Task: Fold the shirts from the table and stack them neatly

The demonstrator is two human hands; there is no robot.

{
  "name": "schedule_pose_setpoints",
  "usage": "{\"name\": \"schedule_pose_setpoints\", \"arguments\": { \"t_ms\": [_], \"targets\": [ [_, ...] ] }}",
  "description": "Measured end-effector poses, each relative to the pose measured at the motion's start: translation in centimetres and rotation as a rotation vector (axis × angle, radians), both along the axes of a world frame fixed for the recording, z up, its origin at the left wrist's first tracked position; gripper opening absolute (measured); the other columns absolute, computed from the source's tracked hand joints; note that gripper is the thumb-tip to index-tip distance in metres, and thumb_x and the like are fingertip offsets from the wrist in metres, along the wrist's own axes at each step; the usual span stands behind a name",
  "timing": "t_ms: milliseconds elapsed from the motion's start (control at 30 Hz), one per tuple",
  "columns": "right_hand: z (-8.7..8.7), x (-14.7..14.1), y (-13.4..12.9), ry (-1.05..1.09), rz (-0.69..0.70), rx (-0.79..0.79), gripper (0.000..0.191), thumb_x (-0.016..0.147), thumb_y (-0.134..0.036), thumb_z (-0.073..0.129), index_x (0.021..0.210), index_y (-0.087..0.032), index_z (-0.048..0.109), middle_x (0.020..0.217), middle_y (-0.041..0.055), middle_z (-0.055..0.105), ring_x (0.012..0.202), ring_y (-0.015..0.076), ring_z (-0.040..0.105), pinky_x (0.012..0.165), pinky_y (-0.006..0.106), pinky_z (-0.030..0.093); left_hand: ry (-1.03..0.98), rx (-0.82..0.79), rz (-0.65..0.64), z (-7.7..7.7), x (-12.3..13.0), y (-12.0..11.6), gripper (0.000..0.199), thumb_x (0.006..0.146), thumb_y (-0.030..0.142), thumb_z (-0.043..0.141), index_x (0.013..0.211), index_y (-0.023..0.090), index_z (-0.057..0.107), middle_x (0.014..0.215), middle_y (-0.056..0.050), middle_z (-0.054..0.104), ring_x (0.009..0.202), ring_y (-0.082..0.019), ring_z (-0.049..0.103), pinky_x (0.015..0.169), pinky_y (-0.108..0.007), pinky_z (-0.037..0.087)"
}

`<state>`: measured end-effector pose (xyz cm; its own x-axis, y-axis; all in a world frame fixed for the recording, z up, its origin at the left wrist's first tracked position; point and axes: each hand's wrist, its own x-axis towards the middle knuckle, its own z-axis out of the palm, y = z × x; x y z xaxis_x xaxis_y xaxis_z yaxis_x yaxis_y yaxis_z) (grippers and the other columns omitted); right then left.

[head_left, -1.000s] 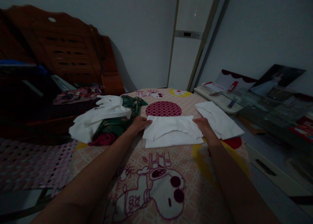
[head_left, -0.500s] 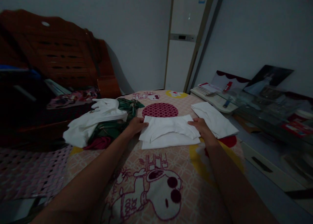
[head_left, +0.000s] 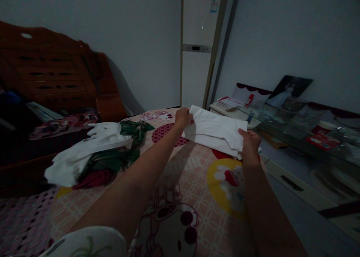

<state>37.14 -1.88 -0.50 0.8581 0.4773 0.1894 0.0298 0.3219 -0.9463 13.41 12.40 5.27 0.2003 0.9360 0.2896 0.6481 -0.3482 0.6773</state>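
Observation:
A folded white garment [head_left: 212,127], probably a shirt, is stretched between my two hands at the right back of the patterned cloth [head_left: 194,174]. My left hand [head_left: 184,117] pinches its left end, fingers closed. At the other end my right hand [head_left: 250,141] grips the edge with the thumb on top. Beneath it, the other folded white piece is mostly hidden; whether the two touch I cannot tell. To the left lies a loose heap with a white garment [head_left: 84,148], a green one [head_left: 109,161] and a dark red one [head_left: 94,179].
A wooden chair [head_left: 53,73] with things on its seat stands at the left. Along the right runs a glass-topped cabinet [head_left: 295,137] carrying papers, a red box [head_left: 322,141] and a framed picture [head_left: 291,90]. A tall white appliance [head_left: 197,77] stands at the back.
Both hands have lifted the folded white garment and carried it right, from the cloth's middle to above the other folded white piece. The view has shifted slightly. The heap is unchanged.

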Motion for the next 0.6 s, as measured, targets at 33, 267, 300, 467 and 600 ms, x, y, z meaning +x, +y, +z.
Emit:
{"name": "schedule_pose_setpoints", "arguments": {
  "t_ms": [33, 267, 300, 467, 600],
  "targets": [
    [-0.1, 0.6, -0.1, -0.002, -0.054, 0.034, 0.029, 0.047, -0.031, 0.075, 0.064, -0.016, 0.057, 0.059, -0.0047, 0.057, 0.054, 0.0109, 0.051, 0.048, 0.023, 0.041, 0.02, 0.073, -0.008, 0.4, 1.6, 0.3, 0.014, 0.084, 0.016, 0.057, 0.091, 0.013, 0.07, 0.084, -0.009, 0.074, 0.084, -0.018, 0.069, 0.081, -0.028, 0.051],
    [-0.9, 3.1, -0.7, -0.013, -0.338, 0.114, 0.019, 0.059, -0.024, 0.066, 0.074, -0.016, 0.057, 0.074, -0.0011, 0.059, 0.067, 0.0141, 0.058, 0.057, 0.026, 0.05, 0.007, 0.267, -0.257, 2.1, 11.1, 1.6, 0.047, 0.086, 0.006, 0.05, 0.133, 0.011, 0.05, 0.123, -0.016, 0.066, 0.115, -0.023, 0.06, 0.101, -0.035, 0.044],
    [-1.0, 3.3, -0.8, -0.024, -0.372, 0.103, 0.017, 0.06, -0.023, 0.065, 0.073, -0.017, 0.056, 0.074, -0.0009, 0.058, 0.068, 0.0144, 0.058, 0.058, 0.027, 0.051, -0.001, 0.275, -0.308, 1.9, 12.2, 1.8, 0.051, 0.087, 0.005, 0.048, 0.138, 0.011, 0.045, 0.126, -0.017, 0.063, 0.118, -0.024, 0.059, 0.103, -0.036, 0.043],
    [-1.7, 4.0, -0.9, -0.102, -0.459, -0.039, 0.011, 0.065, -0.022, 0.058, 0.074, -0.019, 0.054, 0.072, -0.0009, 0.053, 0.068, 0.0156, 0.056, 0.055, 0.026, 0.049, 0.032, 0.279, -0.495, 0.5, 17.0, 2.8, 0.061, 0.088, 0.006, 0.043, 0.148, 0.006, 0.03, 0.14, -0.023, 0.052, 0.131, -0.027, 0.05, 0.109, -0.04, 0.038],
    [-2.4, 4.5, -1.2, -0.189, -0.451, -0.243, 0.012, 0.068, -0.025, 0.052, 0.078, -0.019, 0.057, 0.069, 0.0, 0.054, 0.068, 0.0184, 0.057, 0.053, 0.027, 0.047, 0.175, 0.176, -0.54, -2.0, 19.1, 3.0, 0.074, 0.086, 0.01, 0.049, 0.152, 0.005, 0.017, 0.149, -0.028, 0.04, 0.135, -0.03, 0.046, 0.11, -0.041, 0.037]
  ]
}}
